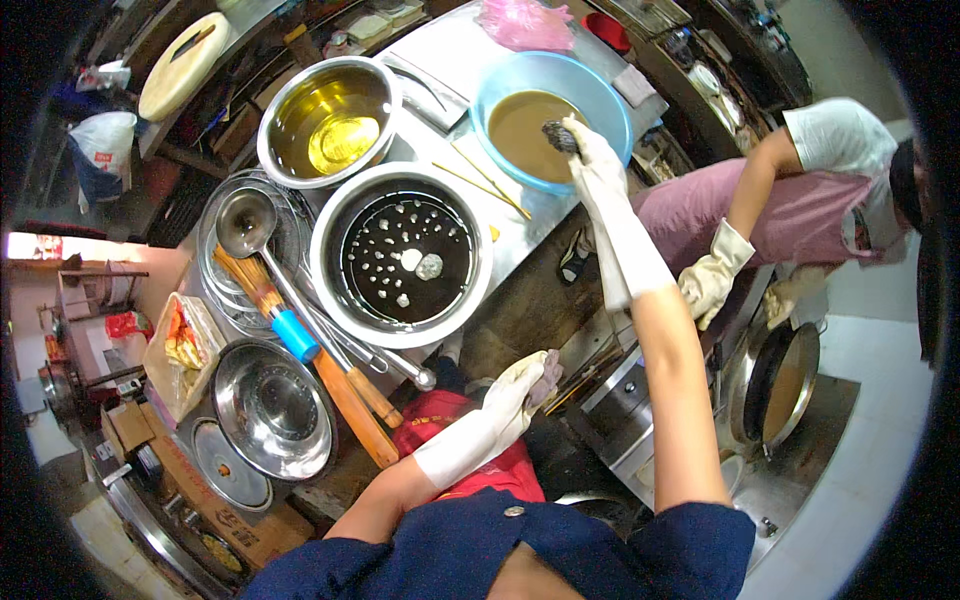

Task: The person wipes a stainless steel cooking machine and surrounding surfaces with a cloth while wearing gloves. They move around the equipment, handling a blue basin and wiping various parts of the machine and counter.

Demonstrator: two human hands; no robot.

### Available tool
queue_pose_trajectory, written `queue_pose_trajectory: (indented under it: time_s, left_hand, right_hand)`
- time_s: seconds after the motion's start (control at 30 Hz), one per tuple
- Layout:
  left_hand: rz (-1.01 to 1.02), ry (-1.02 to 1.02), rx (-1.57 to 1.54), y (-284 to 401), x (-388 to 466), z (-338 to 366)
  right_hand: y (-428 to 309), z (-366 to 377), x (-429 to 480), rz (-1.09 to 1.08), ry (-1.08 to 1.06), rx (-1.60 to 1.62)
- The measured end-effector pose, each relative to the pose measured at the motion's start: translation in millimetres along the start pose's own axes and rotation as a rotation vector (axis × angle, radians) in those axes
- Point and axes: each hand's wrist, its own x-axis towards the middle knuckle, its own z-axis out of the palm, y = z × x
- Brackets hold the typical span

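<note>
My right hand, in a long white rubber glove, grips a dark scouring pad, probably steel wool. It is over the light blue plastic basin, which holds murky brown water. In front of my body, my left hand, gloved the same way, holds a crumpled greyish-purple cloth. A metal bowl of dark liquid with pale floating bits sits on the steel table. Behind it stands another metal bowl with clear yellow liquid, apparently oil. Two thin sticks lie beside the basin.
A metal ladle, wire strainers and a bamboo brush crowd the table's left. A shiny steel bowl is nearer me. At right stands a co-worker in a pink apron, gloved, close to a wok.
</note>
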Motion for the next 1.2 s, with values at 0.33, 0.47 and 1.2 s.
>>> queue_pose_trajectory:
  time_s: [0.33, 0.47, 1.2]
  left_hand:
    - [0.079, 0.008, -0.057, 24.4, -9.0, 14.0]
    - [0.135, 0.066, -0.138, 26.3, 0.9, 13.8]
    - [0.351, 0.187, -0.164, 41.5, 6.8, 48.6]
  right_hand:
    - [62.9, 107.0, 62.9, -0.080, -0.398, -0.304]
    - [62.4, 106.8, 77.2, -0.171, -0.464, -0.419]
    - [53.7, 29.3, 66.6, -0.066, -0.196, 0.192]
